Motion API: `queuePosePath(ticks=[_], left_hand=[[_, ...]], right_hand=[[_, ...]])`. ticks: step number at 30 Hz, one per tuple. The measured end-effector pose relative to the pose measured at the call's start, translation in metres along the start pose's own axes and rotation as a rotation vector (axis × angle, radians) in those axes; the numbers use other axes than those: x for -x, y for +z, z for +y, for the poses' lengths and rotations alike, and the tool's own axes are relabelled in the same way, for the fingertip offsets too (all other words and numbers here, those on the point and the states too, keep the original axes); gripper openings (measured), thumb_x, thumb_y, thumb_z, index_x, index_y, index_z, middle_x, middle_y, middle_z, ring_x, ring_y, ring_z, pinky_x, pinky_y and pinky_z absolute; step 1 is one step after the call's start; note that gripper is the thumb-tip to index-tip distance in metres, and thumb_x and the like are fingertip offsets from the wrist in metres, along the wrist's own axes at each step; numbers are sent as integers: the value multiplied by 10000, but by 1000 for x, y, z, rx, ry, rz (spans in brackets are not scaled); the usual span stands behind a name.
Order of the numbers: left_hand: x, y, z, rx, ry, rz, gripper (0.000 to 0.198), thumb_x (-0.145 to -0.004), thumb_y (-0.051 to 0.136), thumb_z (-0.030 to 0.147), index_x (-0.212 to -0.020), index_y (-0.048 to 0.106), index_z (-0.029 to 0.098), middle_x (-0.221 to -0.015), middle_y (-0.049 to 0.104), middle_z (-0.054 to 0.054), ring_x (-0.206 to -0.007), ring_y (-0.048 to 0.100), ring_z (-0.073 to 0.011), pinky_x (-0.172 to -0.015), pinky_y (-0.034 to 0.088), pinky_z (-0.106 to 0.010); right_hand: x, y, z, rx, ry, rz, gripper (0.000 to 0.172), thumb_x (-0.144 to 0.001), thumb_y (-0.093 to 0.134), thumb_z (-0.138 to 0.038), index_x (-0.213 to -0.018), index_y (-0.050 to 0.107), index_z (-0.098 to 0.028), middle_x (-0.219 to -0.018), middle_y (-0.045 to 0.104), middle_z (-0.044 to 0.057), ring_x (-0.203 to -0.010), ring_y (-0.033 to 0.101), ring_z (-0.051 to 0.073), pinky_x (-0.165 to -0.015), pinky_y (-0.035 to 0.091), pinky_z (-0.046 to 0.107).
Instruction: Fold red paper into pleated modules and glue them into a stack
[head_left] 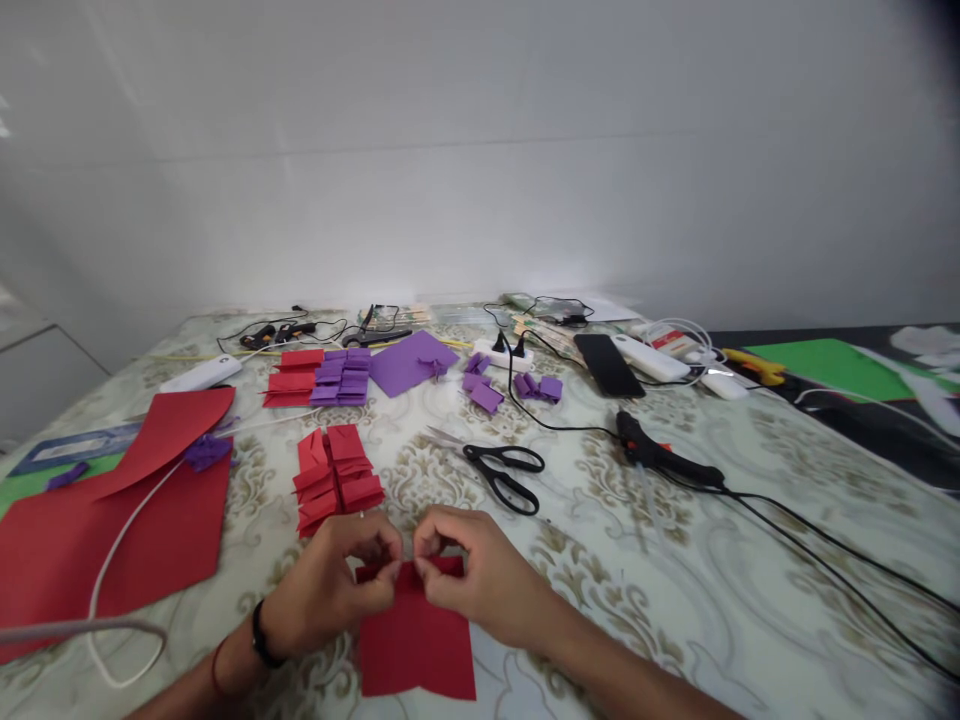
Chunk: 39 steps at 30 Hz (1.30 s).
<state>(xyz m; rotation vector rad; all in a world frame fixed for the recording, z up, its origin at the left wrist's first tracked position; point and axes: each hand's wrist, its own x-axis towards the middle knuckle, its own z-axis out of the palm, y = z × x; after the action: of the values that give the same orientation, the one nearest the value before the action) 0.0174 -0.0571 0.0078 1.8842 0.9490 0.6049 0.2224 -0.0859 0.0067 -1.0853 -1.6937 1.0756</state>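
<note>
A red sheet of paper [417, 650] lies near the front of the table, its far edge pinched between both hands. My left hand [352, 565] grips that edge left of the middle, thumb against fingertips. Just to the right, my right hand [469, 575] pinches the same edge, its fingertips close to the left ones. Beyond my left hand sits a stack of folded red paper pieces [337, 475]. Black-handled scissors [501, 468] rest past my right hand, blades slightly apart and pointing to the far left.
A black glue gun [664, 452] with its cord lies at the right. Folded purple pieces [341, 378], a purple sheet [412, 360], a power strip [504, 354] and a phone [607, 364] are farther back. Large red sheets [150, 550] and a white cable cover the left side.
</note>
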Motion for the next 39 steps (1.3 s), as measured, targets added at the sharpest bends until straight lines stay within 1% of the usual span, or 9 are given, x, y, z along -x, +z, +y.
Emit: queuePosePath(ticks=[6, 10, 13, 16, 19, 22, 29, 35, 39], left_hand=[[-7, -20, 2, 65, -9, 57, 25, -780, 621, 164, -758, 619, 153, -678, 601, 11, -610, 548, -111, -584, 419, -206], [-10, -29, 4, 106, -11, 115, 128, -864, 643, 263, -787, 602, 168, -692, 640, 2, -633, 605, -134, -603, 477, -218], [-8, -23, 7, 36, 44, 130, 111, -900, 650, 273, -940, 675, 173, -901, 738, -51, -808, 692, -178, -746, 548, -260], [-4, -9, 8, -54, 75, 5, 181, -914, 664, 248, -1068, 745, 197, -1045, 787, -61, -939, 718, -199, -851, 542, -272], [-2, 1, 6, -119, 81, -26, 186, -970, 616, 264, -953, 792, 206, -875, 795, -26, -779, 696, -165, -736, 505, -244], [-2, 2, 5, -118, 101, -26, 186, -961, 633, 252, -916, 803, 192, -835, 796, -28, -739, 690, -164, -699, 486, -242], [0, -11, 13, -131, 126, -38, 287, -996, 613, 326, -861, 811, 168, -708, 750, -26, -595, 597, -135, -572, 406, -235], [-3, -24, 10, -89, 81, 26, 324, -974, 628, 353, -764, 782, 161, -630, 673, -11, -553, 533, -122, -524, 368, -228], [-3, -33, 7, -102, 54, 80, 315, -954, 644, 365, -749, 765, 160, -641, 673, -8, -579, 543, -123, -533, 379, -221]], right_hand=[[-6, -15, -1, -33, 38, 40, 84, -718, 601, -118, -700, 592, -199, -685, 569, -29, -658, 506, 127, -612, 410, 227], [-9, -22, -1, -45, 69, 76, 64, -730, 601, -137, -713, 594, -198, -691, 567, -27, -662, 501, 129, -616, 408, 232], [-8, -20, 0, -36, 68, 48, 50, -753, 607, -153, -731, 606, -197, -695, 568, -25, -664, 506, 131, -612, 412, 232], [-5, -13, 0, -10, 33, 16, 49, -775, 613, -156, -747, 624, -195, -699, 579, -23, -667, 519, 132, -622, 418, 236], [-2, -7, 0, 7, 4, 3, 55, -774, 620, -145, -751, 632, -193, -705, 595, -24, -677, 534, 133, -654, 426, 245], [0, -5, -1, 6, 4, -2, 62, -770, 623, -138, -749, 629, -196, -706, 595, -25, -680, 536, 134, -655, 428, 246], [-2, -9, -2, 20, -39, -8, 109, -725, 627, -94, -726, 616, -203, -702, 591, -35, -679, 532, 134, -662, 427, 244], [-8, -21, -3, 23, -32, 32, 93, -741, 617, -109, -725, 618, -201, -683, 596, -35, -661, 546, 136, -655, 423, 249], [-13, -33, -1, 67, 8, -1, 130, -693, 613, -71, -696, 593, -200, -674, 600, -39, -652, 540, 133, -642, 414, 244]])
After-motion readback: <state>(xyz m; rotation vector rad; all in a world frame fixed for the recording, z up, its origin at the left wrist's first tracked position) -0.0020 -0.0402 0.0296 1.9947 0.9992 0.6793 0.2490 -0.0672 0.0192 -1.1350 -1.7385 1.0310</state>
